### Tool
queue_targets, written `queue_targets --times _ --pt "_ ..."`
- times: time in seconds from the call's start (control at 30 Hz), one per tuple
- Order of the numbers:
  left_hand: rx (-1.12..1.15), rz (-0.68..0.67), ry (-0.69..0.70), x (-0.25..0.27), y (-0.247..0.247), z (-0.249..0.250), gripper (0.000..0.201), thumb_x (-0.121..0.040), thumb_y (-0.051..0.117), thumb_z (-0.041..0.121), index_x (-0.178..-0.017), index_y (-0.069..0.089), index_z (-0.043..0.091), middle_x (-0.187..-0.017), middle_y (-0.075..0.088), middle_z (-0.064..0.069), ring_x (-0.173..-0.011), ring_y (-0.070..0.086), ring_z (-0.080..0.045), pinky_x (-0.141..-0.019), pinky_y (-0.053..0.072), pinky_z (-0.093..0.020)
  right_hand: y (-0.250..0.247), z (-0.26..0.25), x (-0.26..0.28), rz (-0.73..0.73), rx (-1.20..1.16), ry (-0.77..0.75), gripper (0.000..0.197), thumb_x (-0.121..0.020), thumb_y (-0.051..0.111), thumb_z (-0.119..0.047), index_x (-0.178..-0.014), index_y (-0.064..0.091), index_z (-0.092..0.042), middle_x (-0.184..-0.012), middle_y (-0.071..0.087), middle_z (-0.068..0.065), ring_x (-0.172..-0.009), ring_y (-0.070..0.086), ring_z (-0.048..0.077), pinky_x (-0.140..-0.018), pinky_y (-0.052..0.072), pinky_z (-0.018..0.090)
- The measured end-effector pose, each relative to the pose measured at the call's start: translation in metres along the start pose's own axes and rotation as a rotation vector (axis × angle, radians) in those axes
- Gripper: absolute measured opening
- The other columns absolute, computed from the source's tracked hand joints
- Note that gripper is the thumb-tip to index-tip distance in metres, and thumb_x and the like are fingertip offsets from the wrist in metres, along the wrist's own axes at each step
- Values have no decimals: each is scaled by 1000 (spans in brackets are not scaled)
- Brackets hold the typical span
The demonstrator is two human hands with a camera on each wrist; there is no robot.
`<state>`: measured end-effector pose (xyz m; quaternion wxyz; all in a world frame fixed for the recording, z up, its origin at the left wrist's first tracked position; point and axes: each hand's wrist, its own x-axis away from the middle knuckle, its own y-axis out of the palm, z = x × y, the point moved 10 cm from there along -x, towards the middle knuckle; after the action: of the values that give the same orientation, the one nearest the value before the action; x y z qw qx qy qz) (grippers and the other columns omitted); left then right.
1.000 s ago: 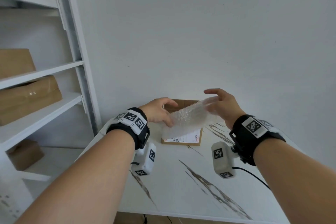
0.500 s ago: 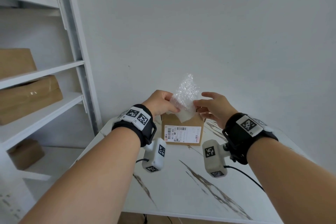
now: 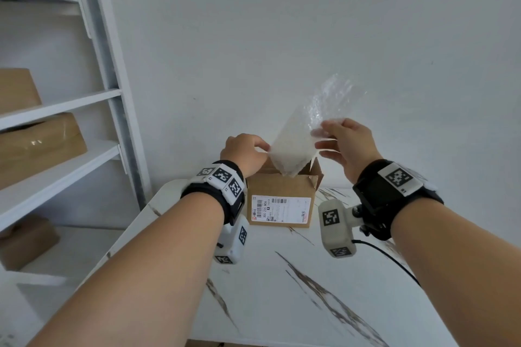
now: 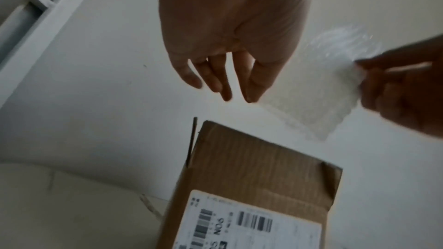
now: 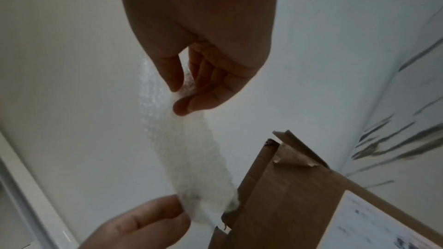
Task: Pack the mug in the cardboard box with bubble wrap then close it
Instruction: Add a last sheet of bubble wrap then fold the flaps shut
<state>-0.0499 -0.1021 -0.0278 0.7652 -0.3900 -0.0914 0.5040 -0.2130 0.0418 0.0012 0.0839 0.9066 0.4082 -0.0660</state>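
Plenty of bare table point(image 3: 282, 304) along the near edge for a hand to pass. At the far edge, the cardboard box point(image 3: 282, 191) blocks things, bubble wrap point(image 3: 293, 146) hanging over its opening.

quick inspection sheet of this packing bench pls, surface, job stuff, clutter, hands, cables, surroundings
Surface: white marble-look table with dark veins.
Job's things: cardboard box stands open, shipping label facing the person; bubble wrap held above its opening. Mug: nothing seen.
Clutter: nothing seen.
Grippers: left hand pinches the wrap's left edge; right hand pinches its right edge between thumb and fingers.
Cables: black cable runs from the right wrist camera.
Surroundings: white shelving at left holding brown parcels; plain white wall behind.
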Motion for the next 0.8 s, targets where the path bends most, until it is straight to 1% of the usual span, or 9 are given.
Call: queue_targets --times 0.1,0.2,0.27,0.33,0.47,0.57,0.63,0.7,0.8 --pt "-119 -22 -67 -3 7 -15 25 -91 51 32 -100 74 26 -115 69 -2 -114 59 -27 -99 47 -39 -6 -11 -4 44 -26 -53 5 -94 54 -12 -95 59 -9 -89 71 8 -68 65 21 -69 57 32" --pt "-50 -107 -130 -3 15 -27 22 -90 58 17 -104 75 18 -117 69 -3 -106 65 -24 -90 52 -29 -4 -15 -6 41 -30 -80 5 -93 55 -9 -90 58 -10 -90 71 10 -72 68 22 -72 59 34" --pt "-11 -124 -156 0 16 -28 25 -85 62 5 -104 74 16 -119 68 -4 -97 67 -25 -85 56 -31 0 -16 -7 29 -11 -97 7 -90 56 -5 -86 58 -10 -90 70 11 -73 68 23 -70 59 34" --pt "-50 -158 -156 2 18 -24 35 -81 64 0 -110 72 19 -124 65 -3 -104 65 -24 -90 56 -35 5 -16 -7 9 38 -116 7 -86 58 -1 -85 59 -8 -86 70 11 -72 68 23 -66 59 33" --pt "-194 -242 -83 6 29 -13 56 -81 67 12 -134 55 24 -138 55 0 -123 54 -23 -102 47 -35 17 -11 -2 -56 243 -155 8 -79 66 -1 -87 62 -2 -80 66 9 -66 63 17 -52 53 25" --pt "-200 -372 -172 10 47 -29 70 -78 71 14 -142 45 18 -141 51 -3 -123 55 -24 -99 49 -33 19 -6 0 -72 345 -183 11 -75 68 -1 -86 64 -1 -72 64 5 -63 53 15 -50 45 23" --pt "-252 -417 -219 14 53 -39 64 -71 74 15 -132 54 13 -123 62 -7 -107 64 -25 -90 55 -35 17 -3 1 -78 335 -177 11 -76 66 0 -85 62 -5 -72 67 2 -61 53 14 -47 44 20" --pt "-305 -399 -195 15 53 -42 46 -67 76 21 -110 67 10 -97 69 -5 -86 68 -22 -76 58 -31 14 -3 1 -62 336 -178 12 -76 66 -1 -83 60 -9 -77 70 5 -61 55 14 -45 45 20" --pt "-326 -338 -155 15 49 -43 23 -66 78 24 -82 67 11 -78 64 -1 -70 61 -19 -61 49 -25 21 0 2 -83 384 -166 12 -76 65 -1 -78 60 -11 -74 71 6 -57 57 14 -44 45 21"
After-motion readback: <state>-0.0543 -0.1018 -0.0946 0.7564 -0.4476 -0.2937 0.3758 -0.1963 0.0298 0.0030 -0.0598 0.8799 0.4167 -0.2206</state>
